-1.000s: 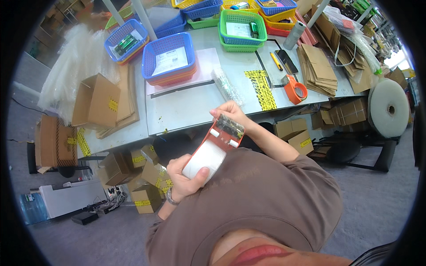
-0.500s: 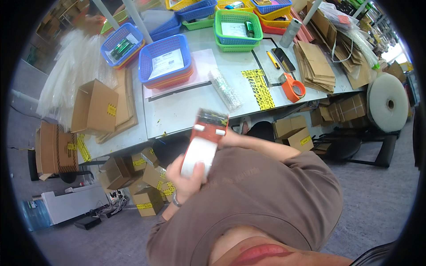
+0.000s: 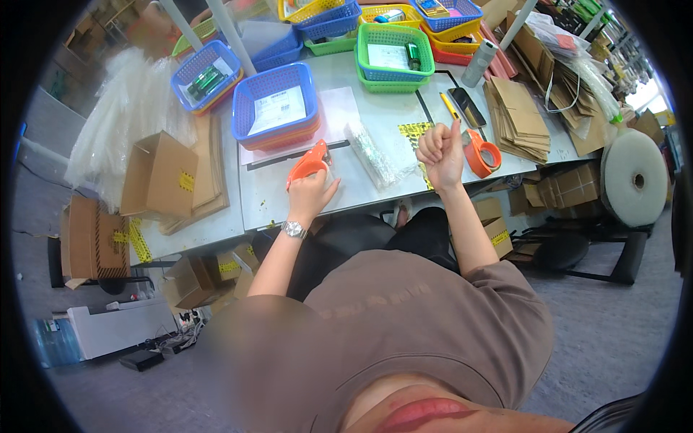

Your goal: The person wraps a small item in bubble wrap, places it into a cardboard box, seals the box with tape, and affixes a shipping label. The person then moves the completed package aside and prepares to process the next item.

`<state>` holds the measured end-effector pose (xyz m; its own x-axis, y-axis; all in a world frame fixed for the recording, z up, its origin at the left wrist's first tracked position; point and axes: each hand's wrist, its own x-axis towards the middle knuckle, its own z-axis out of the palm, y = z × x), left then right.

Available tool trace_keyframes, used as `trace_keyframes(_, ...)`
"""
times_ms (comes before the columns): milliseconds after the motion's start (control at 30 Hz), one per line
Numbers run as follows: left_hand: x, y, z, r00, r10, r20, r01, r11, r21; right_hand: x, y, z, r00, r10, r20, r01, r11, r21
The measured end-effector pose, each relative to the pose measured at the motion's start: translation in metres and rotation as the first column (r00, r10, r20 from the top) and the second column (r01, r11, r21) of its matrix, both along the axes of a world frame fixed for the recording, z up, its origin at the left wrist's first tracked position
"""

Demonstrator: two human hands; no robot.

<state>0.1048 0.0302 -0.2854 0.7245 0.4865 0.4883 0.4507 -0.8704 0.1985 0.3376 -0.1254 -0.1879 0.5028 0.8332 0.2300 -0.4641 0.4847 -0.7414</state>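
Note:
Over the near table edge, my left hand (image 3: pixel 310 193) is closed on the lower part of an orange tape dispenser (image 3: pixel 315 157); its thumb sticks out to the right. My right hand (image 3: pixel 442 155) is raised at the table's front edge, fingers curled in and thumb pointing up, with nothing visible in it. Between the hands lies a clear bubble-wrapped bundle (image 3: pixel 372 155). A second orange tape dispenser (image 3: pixel 482 154) sits just right of my right hand. Yellow-and-black tape strips (image 3: pixel 414 131) on the table are partly covered by that hand.
Blue basket stacks (image 3: pixel 271 101) and green baskets (image 3: pixel 395 54) line the table's far side. Flattened cartons (image 3: pixel 516 119), a phone (image 3: pixel 468 108), a yellow cutter (image 3: pixel 449 106) and a grey bottle (image 3: pixel 478 63) are right. An open carton (image 3: pixel 159 177) stands left.
My hands have moved forward from my chest and spread apart. The blurred red item with a white part, earlier in my left hand, no longer shows; that hand now holds an orange dispenser.

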Motion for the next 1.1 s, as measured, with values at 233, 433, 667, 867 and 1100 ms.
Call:
trace_keyframes(233,0.016,0.026,-0.067,0.994,-0.016,-0.112,0.027,0.995,0.096,0.003,-0.004,0.017,0.973,0.094,-0.212,-0.033,0.961,0.273)
trace_keyframes(433,0.027,-0.018,0.004,0.889,0.115,0.444,0.063,0.928,-0.367,-0.013,0.012,0.048,0.603,0.585,-0.542,-0.163,0.755,0.635)
trace_keyframes(667,0.082,-0.08,0.109,0.466,0.524,0.713,0.825,0.032,-0.564,-0.09,0.072,0.041,0.875,-0.347,0.337,0.277,0.93,0.24)
trace_keyframes(867,0.077,-0.074,0.135,0.434,0.343,0.833,0.868,0.087,-0.488,-0.075,0.072,0.032,0.281,-0.4,0.873,0.483,0.844,0.231)
trace_keyframes(1100,0.082,-0.057,0.125,0.338,0.151,0.929,0.909,0.201,-0.364,-0.094,0.054,0.056,0.923,0.043,0.382,-0.052,0.999,0.015)
